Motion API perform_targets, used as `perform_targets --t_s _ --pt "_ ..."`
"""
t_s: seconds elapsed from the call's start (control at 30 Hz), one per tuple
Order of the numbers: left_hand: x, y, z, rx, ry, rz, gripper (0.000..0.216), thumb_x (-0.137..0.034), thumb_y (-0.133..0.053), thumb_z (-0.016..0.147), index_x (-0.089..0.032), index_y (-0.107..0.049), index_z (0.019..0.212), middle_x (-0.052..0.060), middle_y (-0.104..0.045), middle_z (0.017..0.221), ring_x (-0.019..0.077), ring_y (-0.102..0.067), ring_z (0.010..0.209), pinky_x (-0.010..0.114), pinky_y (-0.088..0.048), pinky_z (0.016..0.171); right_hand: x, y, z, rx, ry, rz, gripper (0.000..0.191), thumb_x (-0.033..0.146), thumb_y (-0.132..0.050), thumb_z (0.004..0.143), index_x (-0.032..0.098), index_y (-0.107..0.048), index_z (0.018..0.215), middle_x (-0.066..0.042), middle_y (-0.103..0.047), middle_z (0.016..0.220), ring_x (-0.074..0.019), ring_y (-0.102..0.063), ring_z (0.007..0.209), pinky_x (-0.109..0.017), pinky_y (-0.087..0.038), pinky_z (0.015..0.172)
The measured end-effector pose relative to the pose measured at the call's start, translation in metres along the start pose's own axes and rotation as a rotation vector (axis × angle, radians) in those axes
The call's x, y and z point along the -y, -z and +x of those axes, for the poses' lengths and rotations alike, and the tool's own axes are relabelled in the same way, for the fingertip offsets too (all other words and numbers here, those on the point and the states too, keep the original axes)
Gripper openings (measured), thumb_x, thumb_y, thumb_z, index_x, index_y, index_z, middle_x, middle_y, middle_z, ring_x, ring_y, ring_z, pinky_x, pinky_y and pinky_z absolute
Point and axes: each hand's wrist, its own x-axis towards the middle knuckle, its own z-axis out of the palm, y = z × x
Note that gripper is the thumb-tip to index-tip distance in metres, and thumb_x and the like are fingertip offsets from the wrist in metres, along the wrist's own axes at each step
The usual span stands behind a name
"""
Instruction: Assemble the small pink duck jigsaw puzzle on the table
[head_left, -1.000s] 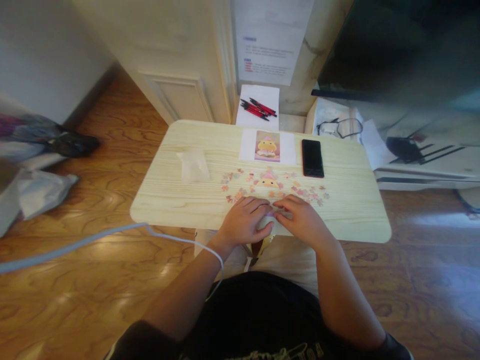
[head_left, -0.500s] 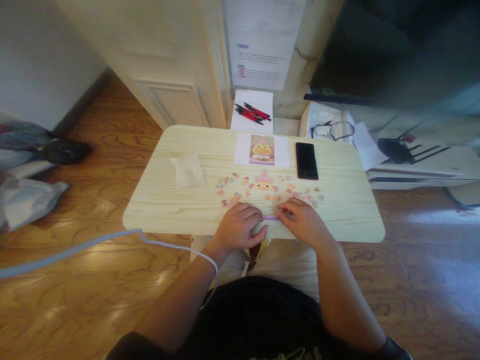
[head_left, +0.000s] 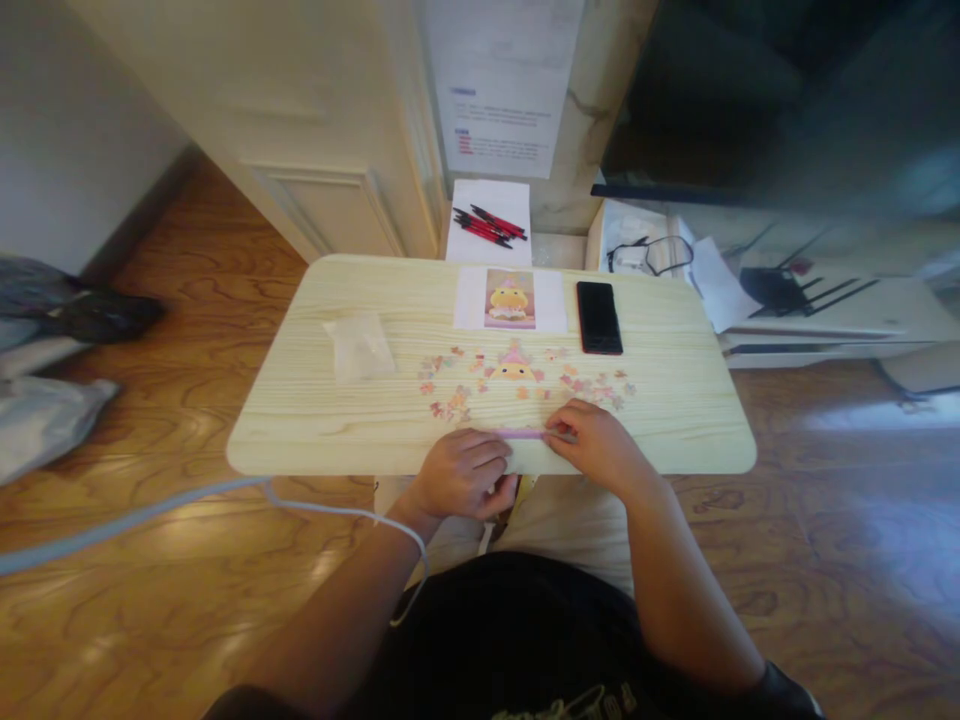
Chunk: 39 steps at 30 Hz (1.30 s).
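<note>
My left hand (head_left: 459, 472) rests at the near edge of a pale wooden table (head_left: 315, 410), fingers curled, its fingertips at the left end of a thin pink strip of joined puzzle pieces (head_left: 521, 433). The strip's right end is pinched by my right hand (head_left: 592, 443). Just beyond, several loose jigsaw pieces (head_left: 450, 400) lie scattered around a partly built yellow figure with a pink hat (head_left: 514, 366). A reference picture (head_left: 510, 299) of the same figure lies on white paper farther back.
A black phone (head_left: 598, 316) lies right of the picture. A small clear plastic bag (head_left: 360, 346) sits at the left. Behind the table are red and black pens (head_left: 487, 223) on paper, glasses (head_left: 652, 252) and a low white shelf. A white cable (head_left: 225, 495) crosses the wooden floor.
Both hands have drawn apart along the table's near edge, uncovering the pink strip between them. The left hand slid back toward me. The camera view shifted slightly.
</note>
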Motion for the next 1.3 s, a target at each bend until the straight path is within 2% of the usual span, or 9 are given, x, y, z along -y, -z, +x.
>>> perform_targets --t_s 0.13,0.33,0.83,1.13,1.3 --pt "0.000 0.000 0.000 0.020 -0.042 -0.004 0.008 -0.025 -0.065 0.085 -0.022 -0.068 0.078 0.005 -0.080 0.096 0.0202 -0.076 0.090 0.037 -0.064 0.086 0.002 -0.001 0.002 0.018 0.013 -0.006 0.004 0.024 -0.071 0.095 0.022 -0.073 0.098 -0.003 -0.068 0.096 -0.0188 -0.064 0.090 -0.032 -0.049 0.082" --pt "0.001 0.000 0.004 0.014 -0.016 -0.030 0.009 -0.025 -0.064 0.085 -0.021 -0.071 0.082 0.009 -0.080 0.107 0.0237 -0.076 0.107 0.038 -0.065 0.093 0.001 -0.003 0.004 0.020 0.022 -0.004 0.009 0.024 -0.068 0.097 0.023 -0.076 0.099 -0.004 -0.069 0.096 -0.0188 -0.064 0.090 -0.032 -0.051 0.083" --pt "0.001 -0.003 0.005 -0.010 0.021 0.038 0.010 -0.027 -0.065 0.086 -0.021 -0.069 0.079 0.007 -0.079 0.095 0.0233 -0.076 0.098 0.038 -0.066 0.088 0.004 -0.008 0.008 0.021 0.020 0.008 0.010 0.021 -0.069 0.095 0.022 -0.076 0.102 -0.004 -0.069 0.097 -0.0184 -0.065 0.088 -0.032 -0.052 0.084" --pt "0.001 -0.004 0.005 -0.003 0.035 0.019 0.010 -0.027 -0.064 0.087 -0.021 -0.068 0.079 0.007 -0.079 0.094 0.0231 -0.075 0.098 0.038 -0.065 0.089 0.004 -0.009 0.007 0.011 0.001 0.042 0.010 0.021 -0.071 0.094 0.023 -0.076 0.103 -0.004 -0.068 0.097 -0.0171 -0.065 0.085 -0.031 -0.051 0.081" --pt "0.001 -0.002 0.007 -0.002 0.022 0.012 0.011 -0.027 -0.065 0.087 -0.019 -0.069 0.079 0.009 -0.079 0.103 0.0246 -0.075 0.103 0.039 -0.065 0.091 0.002 -0.011 0.008 0.003 0.024 0.038 0.008 0.020 -0.071 0.094 0.022 -0.076 0.100 -0.004 -0.068 0.095 -0.0172 -0.064 0.085 -0.031 -0.051 0.082"
